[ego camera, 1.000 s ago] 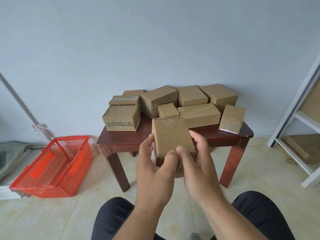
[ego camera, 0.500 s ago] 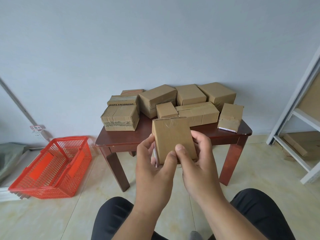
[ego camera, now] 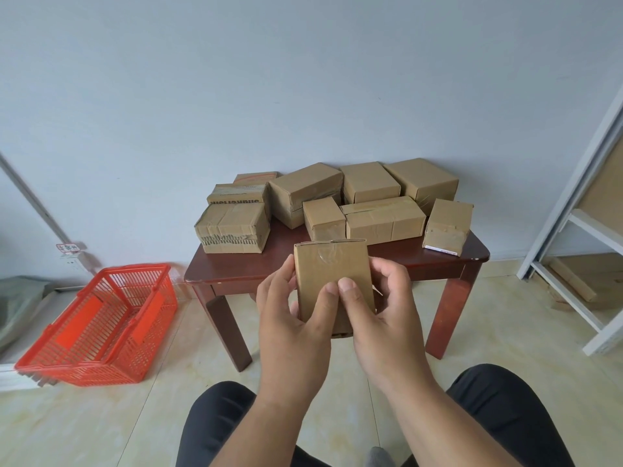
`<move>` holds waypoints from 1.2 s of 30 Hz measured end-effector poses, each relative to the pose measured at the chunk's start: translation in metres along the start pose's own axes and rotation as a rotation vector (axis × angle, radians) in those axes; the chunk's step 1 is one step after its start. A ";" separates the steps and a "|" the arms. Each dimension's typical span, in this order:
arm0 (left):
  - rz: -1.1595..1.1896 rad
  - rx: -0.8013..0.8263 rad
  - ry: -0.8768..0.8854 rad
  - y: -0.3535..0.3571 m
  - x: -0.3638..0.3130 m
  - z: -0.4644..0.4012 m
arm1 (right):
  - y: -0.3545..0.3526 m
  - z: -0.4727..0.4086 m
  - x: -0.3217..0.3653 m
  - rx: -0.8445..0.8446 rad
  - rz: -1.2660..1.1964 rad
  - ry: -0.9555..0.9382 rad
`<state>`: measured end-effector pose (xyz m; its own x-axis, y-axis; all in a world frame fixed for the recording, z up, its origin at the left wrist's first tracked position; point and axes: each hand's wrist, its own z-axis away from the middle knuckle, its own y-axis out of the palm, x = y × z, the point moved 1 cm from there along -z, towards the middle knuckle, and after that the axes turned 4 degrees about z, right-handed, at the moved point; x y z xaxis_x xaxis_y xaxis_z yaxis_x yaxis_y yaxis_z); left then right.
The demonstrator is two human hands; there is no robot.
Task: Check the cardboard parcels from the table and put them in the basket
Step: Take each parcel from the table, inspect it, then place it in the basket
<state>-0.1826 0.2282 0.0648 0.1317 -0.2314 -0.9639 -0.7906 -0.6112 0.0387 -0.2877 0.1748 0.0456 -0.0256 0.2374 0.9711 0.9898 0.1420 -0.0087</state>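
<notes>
head view: small brown cardboard parcel (ego camera: 332, 274) pinched upright by both hands (ego camera: 337, 318), thumbs in front; could slip before red plastic basket (ego camera: 101, 318) is reached.

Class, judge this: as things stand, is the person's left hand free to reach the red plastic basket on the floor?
Probably not yet: the left hand grips the held cardboard parcel together with the right hand. The red plastic basket sits unobstructed on that side.
</notes>
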 end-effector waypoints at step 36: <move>0.197 -0.025 -0.119 0.002 -0.005 -0.001 | -0.002 -0.003 0.006 -0.011 -0.036 0.016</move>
<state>-0.1841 0.2269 0.0697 -0.0966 -0.2578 -0.9614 -0.7785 -0.5823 0.2344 -0.2890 0.1729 0.0525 -0.0595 0.2166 0.9744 0.9898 0.1394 0.0294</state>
